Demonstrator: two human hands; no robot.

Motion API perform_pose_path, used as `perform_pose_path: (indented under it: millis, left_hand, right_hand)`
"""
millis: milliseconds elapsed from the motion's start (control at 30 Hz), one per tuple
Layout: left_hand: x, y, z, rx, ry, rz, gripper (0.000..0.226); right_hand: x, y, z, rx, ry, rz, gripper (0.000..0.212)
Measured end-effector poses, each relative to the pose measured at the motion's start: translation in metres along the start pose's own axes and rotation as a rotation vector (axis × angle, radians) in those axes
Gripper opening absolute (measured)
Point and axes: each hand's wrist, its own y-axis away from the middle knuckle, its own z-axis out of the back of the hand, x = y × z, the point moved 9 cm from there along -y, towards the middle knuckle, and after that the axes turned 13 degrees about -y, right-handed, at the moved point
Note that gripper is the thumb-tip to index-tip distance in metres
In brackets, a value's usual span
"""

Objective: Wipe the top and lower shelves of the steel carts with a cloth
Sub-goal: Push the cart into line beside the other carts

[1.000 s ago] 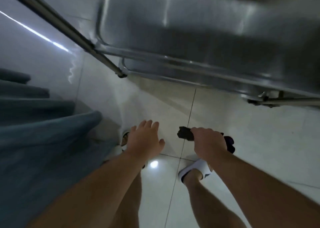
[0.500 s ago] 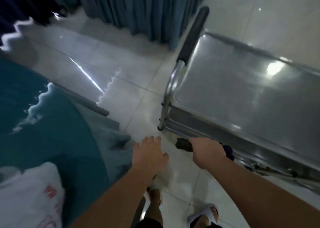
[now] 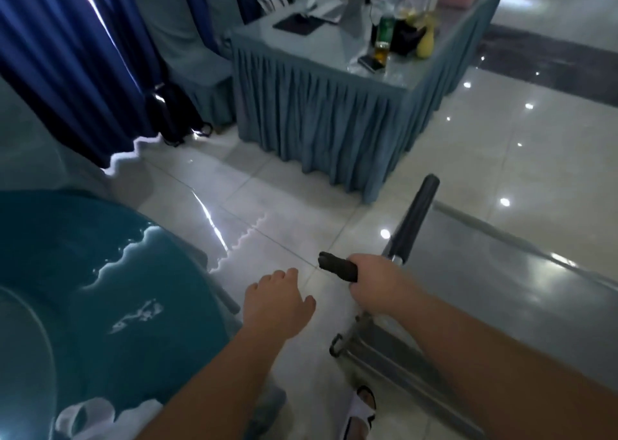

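A steel cart stands at the right, its shiny top shelf [image 3: 495,272] reflecting ceiling lights and its black-sleeved push handle [image 3: 416,218] rising at the near-left corner. My right hand [image 3: 374,284] grips a dark rolled cloth [image 3: 337,267] in the air just left of the cart's handle post. My left hand [image 3: 274,302] hovers over the floor with relaxed fingers and holds nothing. The cart's lower shelf is mostly hidden under the top shelf and my right arm.
A round glass-topped teal table [image 3: 67,289] fills the left. A skirted table [image 3: 321,111] with bottles, a phone and a tablet stands ahead. Blue curtains [image 3: 67,54] hang at back left. Glossy tiled floor [image 3: 267,198] lies between them.
The view has swung up from the floor and the cart's underside to the room ahead. My right hand has kept its grip on the cloth; my left hand has stayed relaxed.
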Motion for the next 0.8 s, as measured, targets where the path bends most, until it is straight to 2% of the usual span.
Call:
perform_pose_path:
  millis: [267,433,567,800]
  left_hand:
    - [-0.021,-0.066,0.082,-0.038,-0.021,0.052,0.065]
    - [-0.043,-0.123,0.118,-0.043,-0.042,0.010,0.061]
    - [-0.069,-0.186,0.138,-0.035,-0.069,-0.080,0.060]
    - [-0.104,-0.326,0.170,-0.007,-0.135,-0.353,0.061]
  right_hand:
    - [0.001,-0.071,0.095,-0.084,0.152,0.109,0.029]
    - [-0.017,-0.113,0.139,-0.137,0.127,0.066,0.029]
    - [-0.038,-0.154,0.167,-0.188,0.112,-0.001,0.028]
    - [-0.063,-0.241,0.209,-0.304,0.100,-0.218,0.029]
